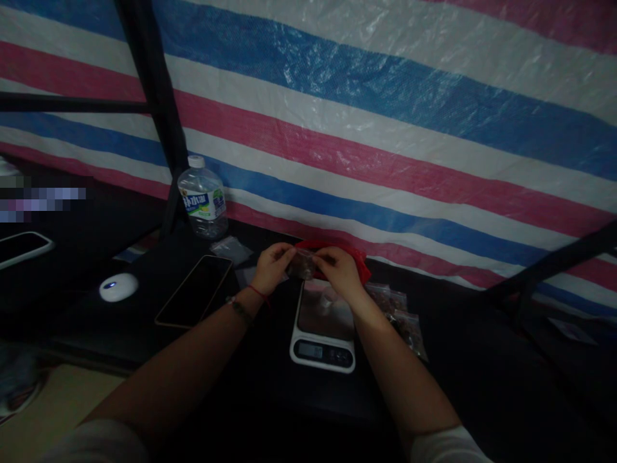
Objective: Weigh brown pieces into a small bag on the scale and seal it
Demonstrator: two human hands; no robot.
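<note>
Between my two hands is a small clear zip bag (303, 265) with something brownish inside. My left hand (271, 267) pinches its left top corner, and my right hand (340, 270) pinches the right side. Just below them lies a white digital kitchen scale (322, 321) with a metal plate and a lit display too small to read. On the plate rests a small clear object (329, 299), partly hidden by my right hand. Behind my hands is a red plastic bag (360, 260). Several filled zip bags (409, 331) lie right of the scale, beside my right forearm.
A dark phone (195, 291) lies left of my left hand, near thin clear bags (230, 249). Behind it stands a clear plastic bottle (205, 206). A white rounded device (118, 287) and another phone (25, 247) are farther left. A striped tarp (385, 173) closes off the back.
</note>
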